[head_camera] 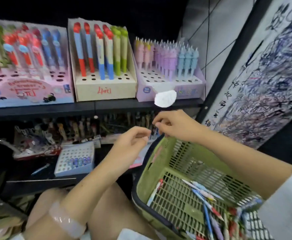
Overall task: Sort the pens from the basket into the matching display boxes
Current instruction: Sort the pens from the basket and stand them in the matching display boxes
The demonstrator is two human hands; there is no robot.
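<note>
Pens [209, 203] lie lengthwise in the basket [160, 172] at your lap, behind and below your right hand [174, 125] and left hand [133, 142], both loosely curled, seemingly empty, the display boxes [105, 84] beyond.

A stationery shop: shelves [93, 108] of pen display boxes [105, 87] and a scribbled tester sheet [263, 84]

The black shelf [107, 106] carries a pink box [29, 90], beige box [105, 89] and lilac box [169, 87].
</note>
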